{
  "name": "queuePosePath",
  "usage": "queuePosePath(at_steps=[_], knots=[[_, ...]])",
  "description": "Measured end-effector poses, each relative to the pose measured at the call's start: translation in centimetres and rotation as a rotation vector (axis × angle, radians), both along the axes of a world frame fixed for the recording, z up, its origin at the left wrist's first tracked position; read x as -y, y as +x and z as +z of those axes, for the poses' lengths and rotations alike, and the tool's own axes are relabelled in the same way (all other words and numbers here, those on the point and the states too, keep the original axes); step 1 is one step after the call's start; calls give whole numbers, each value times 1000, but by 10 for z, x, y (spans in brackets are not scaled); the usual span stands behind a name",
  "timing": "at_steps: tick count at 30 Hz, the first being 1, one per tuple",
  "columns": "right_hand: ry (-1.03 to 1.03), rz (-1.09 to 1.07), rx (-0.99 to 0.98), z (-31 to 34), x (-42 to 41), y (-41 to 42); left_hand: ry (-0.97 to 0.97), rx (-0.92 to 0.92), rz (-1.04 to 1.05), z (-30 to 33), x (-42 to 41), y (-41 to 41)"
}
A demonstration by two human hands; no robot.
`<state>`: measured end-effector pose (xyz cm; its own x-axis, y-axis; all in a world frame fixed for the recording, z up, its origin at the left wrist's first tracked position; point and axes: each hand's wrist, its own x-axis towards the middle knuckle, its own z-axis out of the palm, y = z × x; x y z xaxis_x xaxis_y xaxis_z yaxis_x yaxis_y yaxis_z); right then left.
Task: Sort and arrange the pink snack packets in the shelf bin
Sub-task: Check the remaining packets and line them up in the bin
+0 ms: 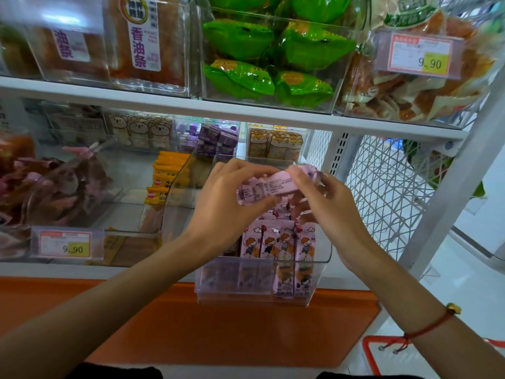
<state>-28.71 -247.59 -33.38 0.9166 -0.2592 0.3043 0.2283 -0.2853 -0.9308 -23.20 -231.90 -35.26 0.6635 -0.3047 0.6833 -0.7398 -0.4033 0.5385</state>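
Observation:
A clear plastic bin (319, 274) juts out over the front edge of the lower shelf. Pink snack packets (278, 247) with a cartoon child stand upright in a row at its front, and more lie loose behind them. Above the bin my left hand (224, 203) and my right hand (328, 198) together hold a small bundle of pink packets (273, 184), lying sideways with the printed backs facing me. Each hand curls its fingers round one end of the bundle. My hands hide the middle of the bin.
To the left stand a bin of orange-yellow packets (166, 181) and a bin of brownish snacks with a 9.90 price tag (65, 244). Green packets (267, 56) fill a bin on the upper shelf. A white wire mesh panel (382, 192) closes the right side.

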Motion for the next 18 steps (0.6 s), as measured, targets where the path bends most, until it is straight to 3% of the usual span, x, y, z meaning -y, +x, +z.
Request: queuePosePath(at_steps=[3,7,12,18], knots=[[186,82,-43,1,8,1,7,-45,-29,2,0,-1],[302,220,-39,3,17,3,-92,-440,-185,6,0,1],[380,237,20,2,21,6,-108,-407,-191,6,-1,4],[-74,45,129,-2,23,7,-244,-317,-143,-5,9,2]])
